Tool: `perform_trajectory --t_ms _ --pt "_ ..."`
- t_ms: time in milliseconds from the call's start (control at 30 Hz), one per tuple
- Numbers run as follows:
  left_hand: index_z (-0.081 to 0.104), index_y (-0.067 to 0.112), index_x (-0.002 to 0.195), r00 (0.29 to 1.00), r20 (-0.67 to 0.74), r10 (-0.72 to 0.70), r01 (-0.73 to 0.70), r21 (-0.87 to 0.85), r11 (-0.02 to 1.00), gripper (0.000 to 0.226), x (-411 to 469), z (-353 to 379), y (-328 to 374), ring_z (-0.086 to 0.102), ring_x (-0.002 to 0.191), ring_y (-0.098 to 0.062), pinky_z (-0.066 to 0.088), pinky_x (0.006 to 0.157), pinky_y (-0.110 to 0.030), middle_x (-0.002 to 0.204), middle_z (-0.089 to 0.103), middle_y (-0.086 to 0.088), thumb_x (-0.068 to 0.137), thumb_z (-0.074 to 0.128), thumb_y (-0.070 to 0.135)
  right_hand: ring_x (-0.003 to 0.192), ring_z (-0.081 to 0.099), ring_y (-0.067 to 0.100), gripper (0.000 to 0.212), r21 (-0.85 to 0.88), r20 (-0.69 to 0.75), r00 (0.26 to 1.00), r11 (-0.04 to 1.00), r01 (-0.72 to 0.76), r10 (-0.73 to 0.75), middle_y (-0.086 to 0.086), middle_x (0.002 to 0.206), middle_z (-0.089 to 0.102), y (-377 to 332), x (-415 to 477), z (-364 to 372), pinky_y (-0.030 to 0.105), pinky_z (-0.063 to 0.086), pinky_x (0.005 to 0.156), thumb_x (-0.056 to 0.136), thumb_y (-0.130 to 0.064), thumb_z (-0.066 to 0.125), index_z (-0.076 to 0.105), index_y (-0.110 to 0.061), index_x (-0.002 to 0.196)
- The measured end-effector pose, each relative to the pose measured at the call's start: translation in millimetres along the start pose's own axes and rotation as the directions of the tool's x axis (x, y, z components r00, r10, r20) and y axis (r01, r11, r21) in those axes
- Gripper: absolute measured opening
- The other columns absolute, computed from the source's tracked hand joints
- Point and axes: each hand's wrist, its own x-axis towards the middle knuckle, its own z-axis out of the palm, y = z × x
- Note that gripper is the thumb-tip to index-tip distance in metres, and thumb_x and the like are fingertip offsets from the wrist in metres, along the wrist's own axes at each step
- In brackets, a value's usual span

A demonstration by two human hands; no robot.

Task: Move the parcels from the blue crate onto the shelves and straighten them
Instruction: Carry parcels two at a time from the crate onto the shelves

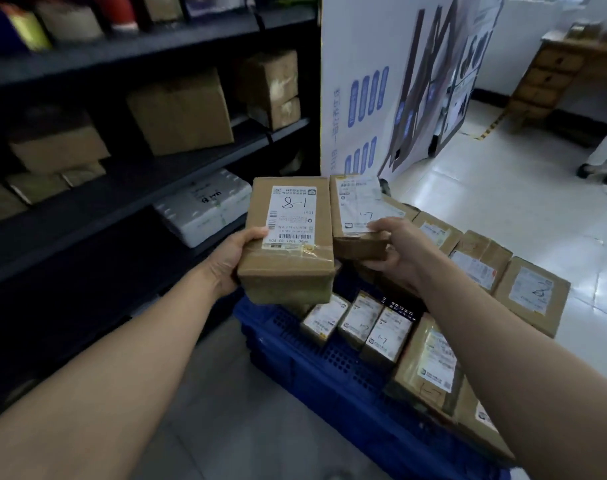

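Observation:
My left hand [231, 258] grips a brown cardboard parcel [288, 258] whose label reads "8-1", held above the near left corner of the blue crate [316, 368]. Beside it, my right hand [399, 251] grips a second brown parcel [355, 216] with a white label marked "1-7". Several more labelled parcels [381, 327] fill the crate below and spread to its right. The dark shelves [129, 192] stand to the left, with cardboard boxes [181, 116] and a white foam box [205, 206] on them.
A white printed panel [381, 81] closes the shelf unit's end just behind the held parcels. Pale tiled floor [485, 188] opens to the right, with a wooden drawer unit [551, 77] at the back and a wheeled base [603, 171] at the right edge.

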Motion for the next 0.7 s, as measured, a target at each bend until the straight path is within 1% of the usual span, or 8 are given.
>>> perform_trajectory --t_ms 167,300,400,467,567,633,667,700 --pt "0.068 0.014 0.104 0.975 -0.195 0.103 -0.121 -0.085 0.989 0.032 -70 -49 34 0.071 0.080 -0.020 0.054 0.076 -0.031 0.097 0.074 -0.009 0.078 0.062 0.032 0.099 0.060 0.032 0.047 -0.041 0.276 0.961 0.999 0.030 -0.017 0.015 0.116 0.058 -28 -17 81 0.053 0.057 0.062 0.082 -0.004 0.060 0.049 -0.018 0.126" --pt "0.072 0.016 0.100 0.896 -0.413 0.165 -0.244 -0.147 0.958 0.028 -145 -90 36 0.070 0.086 -0.022 0.054 0.080 -0.033 0.102 0.073 -0.009 0.080 0.063 0.034 0.102 0.061 0.033 0.044 -0.140 0.520 0.853 0.989 0.053 0.028 0.016 0.115 0.061 -33 -41 156 0.052 0.057 0.063 0.082 -0.005 0.054 0.052 -0.020 0.124" --pt "0.070 0.017 0.107 0.787 -0.585 0.198 -0.331 -0.128 0.935 0.034 -210 -115 25 0.066 0.097 -0.025 0.048 0.092 -0.039 0.110 0.071 -0.009 0.080 0.064 0.037 0.105 0.060 0.034 0.044 -0.226 0.670 0.738 0.969 0.101 0.079 0.016 0.119 0.061 -24 -69 213 0.049 0.057 0.063 0.083 -0.006 0.051 0.052 -0.018 0.125" --pt "0.071 0.017 0.106 0.702 -0.677 0.221 -0.409 -0.129 0.903 0.033 -256 -128 12 0.066 0.099 -0.025 0.048 0.094 -0.040 0.110 0.071 -0.009 0.080 0.064 0.036 0.106 0.060 0.034 0.046 -0.260 0.742 0.661 0.956 0.133 0.110 0.014 0.121 0.060 -10 -94 251 0.050 0.057 0.067 0.084 -0.006 0.050 0.050 -0.019 0.128" --pt "0.073 0.016 0.101 0.561 -0.783 0.269 -0.545 -0.104 0.832 0.025 -328 -141 -16 0.070 0.094 -0.022 0.054 0.080 -0.033 0.108 0.072 -0.009 0.084 0.060 0.030 0.104 0.061 0.032 0.046 -0.309 0.822 0.541 0.936 0.166 0.176 0.011 0.118 0.061 20 -144 302 0.052 0.056 0.073 0.083 -0.007 0.051 0.050 -0.023 0.126" --pt "0.070 0.014 0.105 0.455 -0.854 0.251 -0.609 -0.094 0.788 0.026 -379 -145 -39 0.071 0.088 -0.020 0.057 0.069 -0.028 0.103 0.073 -0.008 0.086 0.057 0.027 0.103 0.061 0.031 0.046 -0.351 0.859 0.457 0.915 0.197 0.232 0.009 0.116 0.061 46 -183 330 0.051 0.055 0.072 0.083 -0.007 0.051 0.050 -0.024 0.125" --pt "0.068 0.013 0.108 0.399 -0.888 0.228 -0.628 -0.084 0.773 0.028 -406 -146 -52 0.072 0.087 -0.020 0.057 0.067 -0.028 0.102 0.074 -0.008 0.087 0.056 0.027 0.102 0.061 0.030 0.045 -0.372 0.872 0.413 0.904 0.213 0.262 0.009 0.115 0.061 61 -204 343 0.051 0.055 0.073 0.083 -0.007 0.051 0.049 -0.024 0.125" --pt "0.067 0.013 0.111 0.343 -0.916 0.205 -0.643 -0.070 0.762 0.032 -432 -146 -66 0.071 0.091 -0.022 0.057 0.072 -0.031 0.105 0.073 -0.008 0.086 0.056 0.029 0.102 0.062 0.030 0.044 -0.389 0.884 0.366 0.892 0.230 0.291 0.008 0.114 0.062 76 -226 355 0.051 0.055 0.074 0.084 -0.007 0.051 0.049 -0.024 0.125"
